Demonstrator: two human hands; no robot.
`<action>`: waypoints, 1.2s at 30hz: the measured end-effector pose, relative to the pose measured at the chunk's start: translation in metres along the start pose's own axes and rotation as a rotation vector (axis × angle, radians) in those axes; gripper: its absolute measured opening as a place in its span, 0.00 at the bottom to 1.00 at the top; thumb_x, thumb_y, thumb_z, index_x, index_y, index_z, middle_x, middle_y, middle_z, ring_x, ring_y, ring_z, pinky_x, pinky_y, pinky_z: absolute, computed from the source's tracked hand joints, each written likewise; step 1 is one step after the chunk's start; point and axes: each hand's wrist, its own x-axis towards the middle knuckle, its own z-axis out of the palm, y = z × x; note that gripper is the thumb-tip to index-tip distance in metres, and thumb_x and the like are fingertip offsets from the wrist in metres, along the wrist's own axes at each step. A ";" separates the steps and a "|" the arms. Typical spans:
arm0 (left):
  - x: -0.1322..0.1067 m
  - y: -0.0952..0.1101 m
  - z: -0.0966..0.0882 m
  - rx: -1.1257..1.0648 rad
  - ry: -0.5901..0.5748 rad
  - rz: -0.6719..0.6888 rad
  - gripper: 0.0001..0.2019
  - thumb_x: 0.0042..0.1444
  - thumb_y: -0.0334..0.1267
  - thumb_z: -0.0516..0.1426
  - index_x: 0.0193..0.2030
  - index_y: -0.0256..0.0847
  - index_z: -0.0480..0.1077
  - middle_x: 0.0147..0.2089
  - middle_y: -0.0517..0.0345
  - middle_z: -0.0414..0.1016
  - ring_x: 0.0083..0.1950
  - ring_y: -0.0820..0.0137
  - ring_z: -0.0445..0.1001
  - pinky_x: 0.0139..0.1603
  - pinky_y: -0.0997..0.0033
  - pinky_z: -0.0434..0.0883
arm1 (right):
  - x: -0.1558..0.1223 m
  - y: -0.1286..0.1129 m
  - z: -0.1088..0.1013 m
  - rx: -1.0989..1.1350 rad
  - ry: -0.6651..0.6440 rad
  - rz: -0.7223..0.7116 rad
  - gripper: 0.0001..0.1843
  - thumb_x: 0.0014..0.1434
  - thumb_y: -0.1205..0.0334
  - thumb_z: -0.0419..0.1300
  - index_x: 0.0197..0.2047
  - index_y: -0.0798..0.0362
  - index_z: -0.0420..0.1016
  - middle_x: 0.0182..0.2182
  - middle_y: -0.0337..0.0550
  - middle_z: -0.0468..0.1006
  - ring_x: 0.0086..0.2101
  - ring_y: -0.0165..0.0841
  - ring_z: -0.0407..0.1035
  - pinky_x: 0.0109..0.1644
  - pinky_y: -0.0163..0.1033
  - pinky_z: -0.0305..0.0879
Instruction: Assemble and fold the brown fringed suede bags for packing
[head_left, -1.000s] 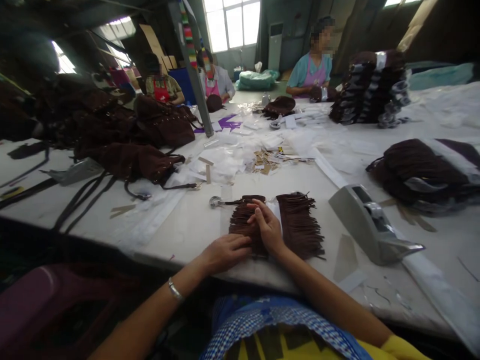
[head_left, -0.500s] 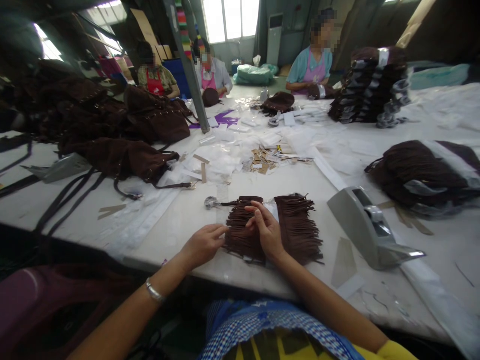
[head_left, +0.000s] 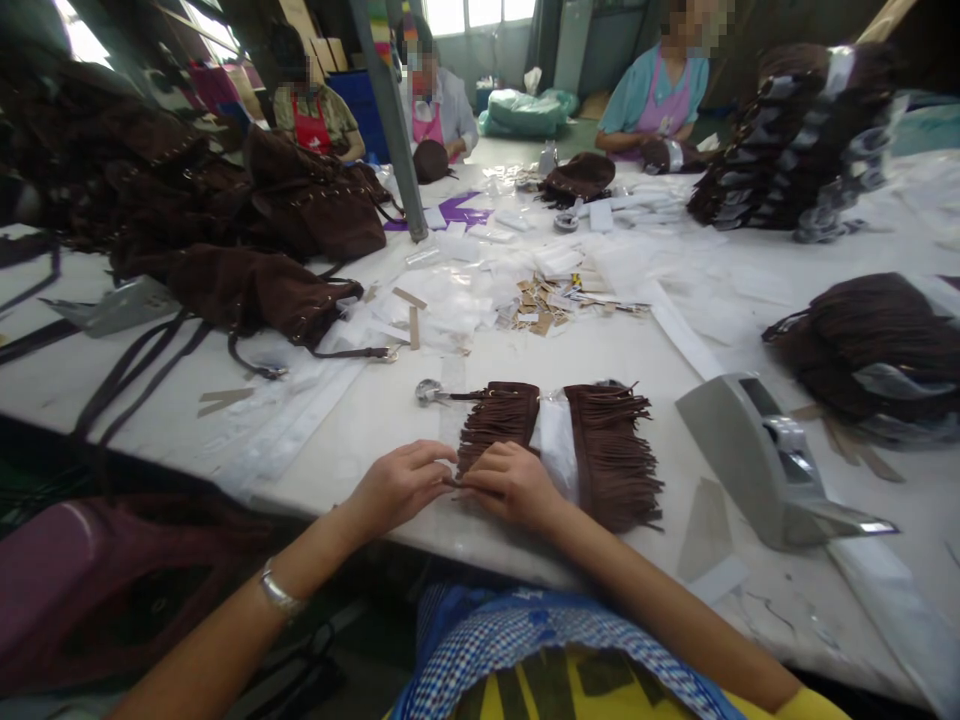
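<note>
A dark brown fringed suede bag lies flat in front of me, a white wrap around its middle and fringe spreading to both sides. At its lower left corner, my left hand is closed, thumb and fingertips pinching the end of a fringe strand. My right hand lies over the left part of the bag, its fingers closed on the same strand and facing the left fingertips. A strap with a plastic-wrapped buckle sticks out from the bag's upper left.
A grey tape dispenser stands to the right, near a wrapped fringed bundle. Brown bags are heaped at left. Paper tags and plastic lie mid-table. A metal post rises behind; several people work across the table.
My right hand has come down from above the bag's middle to its lower left corner and closed. My left fingers have closed beside it. The view has tilted down slightly.
</note>
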 end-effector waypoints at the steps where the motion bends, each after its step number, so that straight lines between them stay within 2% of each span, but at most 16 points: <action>1: 0.000 -0.001 0.001 -0.018 -0.018 0.001 0.02 0.63 0.34 0.56 0.41 0.41 0.71 0.51 0.53 0.74 0.53 0.67 0.72 0.54 0.66 0.71 | -0.001 0.000 0.000 0.004 0.024 -0.009 0.07 0.65 0.58 0.61 0.42 0.49 0.80 0.35 0.43 0.81 0.36 0.36 0.70 0.41 0.43 0.63; 5: -0.007 -0.012 0.009 0.038 -0.121 0.065 0.04 0.64 0.35 0.56 0.41 0.41 0.72 0.49 0.54 0.76 0.52 0.66 0.73 0.52 0.65 0.72 | -0.001 -0.002 -0.004 0.132 0.097 0.047 0.07 0.65 0.61 0.60 0.40 0.47 0.81 0.35 0.42 0.81 0.35 0.35 0.71 0.43 0.44 0.65; 8: -0.012 -0.019 0.013 0.029 -0.129 0.041 0.05 0.64 0.33 0.55 0.39 0.41 0.73 0.48 0.55 0.77 0.51 0.66 0.74 0.51 0.65 0.73 | 0.001 -0.003 -0.008 0.232 0.144 0.142 0.08 0.66 0.60 0.60 0.39 0.47 0.81 0.34 0.42 0.82 0.34 0.35 0.71 0.45 0.45 0.67; 10: -0.012 -0.016 0.014 -0.051 -0.077 -0.074 0.05 0.63 0.35 0.57 0.44 0.42 0.74 0.49 0.54 0.77 0.52 0.66 0.73 0.52 0.64 0.73 | 0.003 -0.003 -0.009 0.258 0.158 0.202 0.09 0.66 0.57 0.60 0.38 0.48 0.82 0.32 0.43 0.82 0.34 0.36 0.72 0.44 0.45 0.68; 12: -0.008 -0.007 0.015 -0.220 0.001 -0.240 0.12 0.60 0.38 0.60 0.51 0.44 0.72 0.51 0.54 0.76 0.52 0.65 0.74 0.52 0.64 0.73 | 0.004 -0.003 -0.009 0.265 0.159 0.236 0.10 0.65 0.55 0.60 0.38 0.47 0.82 0.32 0.44 0.82 0.35 0.37 0.72 0.43 0.44 0.69; 14: -0.001 0.005 0.018 -0.469 0.065 -0.389 0.19 0.57 0.42 0.63 0.55 0.43 0.70 0.50 0.54 0.76 0.49 0.66 0.76 0.48 0.67 0.76 | 0.004 -0.003 -0.009 0.270 0.160 0.248 0.10 0.65 0.55 0.60 0.37 0.47 0.82 0.32 0.43 0.82 0.35 0.37 0.72 0.43 0.44 0.69; 17: 0.010 0.019 0.025 -0.747 0.173 -0.554 0.15 0.56 0.43 0.64 0.47 0.40 0.72 0.44 0.55 0.78 0.42 0.68 0.78 0.43 0.70 0.77 | 0.003 -0.003 -0.009 0.272 0.147 0.251 0.10 0.65 0.55 0.61 0.37 0.47 0.83 0.32 0.43 0.82 0.35 0.37 0.73 0.43 0.44 0.69; 20: 0.013 0.020 0.030 -0.836 0.254 -0.631 0.12 0.57 0.42 0.63 0.43 0.38 0.73 0.40 0.55 0.79 0.41 0.67 0.78 0.45 0.69 0.76 | 0.002 -0.003 -0.010 0.286 0.144 0.251 0.09 0.65 0.57 0.61 0.37 0.47 0.82 0.32 0.42 0.82 0.35 0.36 0.73 0.43 0.43 0.69; 22: 0.010 0.015 0.030 -0.789 0.230 -0.620 0.13 0.57 0.41 0.63 0.47 0.38 0.73 0.40 0.55 0.79 0.41 0.67 0.78 0.45 0.68 0.76 | 0.002 -0.002 -0.009 0.289 0.176 0.270 0.09 0.65 0.59 0.61 0.37 0.48 0.82 0.32 0.42 0.82 0.34 0.35 0.73 0.43 0.42 0.69; 25: 0.001 0.005 0.026 -0.552 0.134 -0.543 0.09 0.59 0.38 0.60 0.46 0.41 0.73 0.39 0.58 0.78 0.39 0.70 0.77 0.43 0.70 0.75 | 0.001 -0.002 -0.008 0.258 0.210 0.287 0.10 0.66 0.59 0.59 0.36 0.49 0.82 0.31 0.43 0.81 0.33 0.35 0.73 0.42 0.43 0.70; 28: -0.004 -0.003 0.023 -0.311 0.038 -0.493 0.04 0.58 0.33 0.58 0.39 0.42 0.74 0.36 0.60 0.76 0.35 0.71 0.74 0.39 0.71 0.74 | 0.002 -0.004 -0.008 0.261 0.095 0.141 0.10 0.66 0.59 0.58 0.41 0.47 0.82 0.34 0.43 0.82 0.35 0.36 0.73 0.44 0.44 0.70; 31: 0.004 -0.007 0.022 -0.203 0.099 -0.502 0.09 0.56 0.29 0.55 0.42 0.42 0.72 0.41 0.57 0.75 0.41 0.68 0.75 0.41 0.69 0.75 | 0.002 -0.007 -0.012 0.295 0.027 -0.026 0.15 0.65 0.54 0.59 0.54 0.44 0.77 0.43 0.44 0.81 0.43 0.38 0.75 0.54 0.49 0.67; 34: 0.030 -0.004 0.023 -0.170 0.194 -0.409 0.13 0.59 0.29 0.54 0.49 0.42 0.70 0.52 0.51 0.73 0.54 0.63 0.71 0.55 0.60 0.72 | 0.000 -0.008 -0.017 0.331 0.183 0.017 0.22 0.65 0.51 0.57 0.61 0.46 0.71 0.51 0.48 0.78 0.50 0.43 0.72 0.58 0.52 0.65; 36: 0.051 -0.001 0.027 -0.166 0.151 -0.235 0.14 0.61 0.32 0.54 0.53 0.42 0.69 0.58 0.49 0.70 0.61 0.61 0.67 0.62 0.56 0.67 | -0.003 -0.008 -0.019 0.359 0.328 0.127 0.20 0.67 0.54 0.53 0.60 0.46 0.71 0.51 0.49 0.77 0.51 0.43 0.71 0.56 0.51 0.67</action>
